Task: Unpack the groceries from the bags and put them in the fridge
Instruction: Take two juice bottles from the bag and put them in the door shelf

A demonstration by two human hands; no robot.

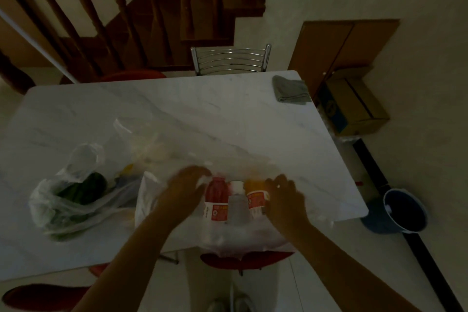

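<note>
Left hand [188,185] and right hand [283,197] gripping clear bag [235,233], three bottles [216,197] inside, caps pointing away

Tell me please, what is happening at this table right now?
A person is unpacking groceries at a white marble table. Both hands, left hand and right hand, pull open a clear plastic bag at the near edge. Inside stand a red drink bottle, a pale white-capped bottle and an orange drink bottle. A second clear bag with green vegetables lies to the left, untouched. No fridge is in view.
</note>
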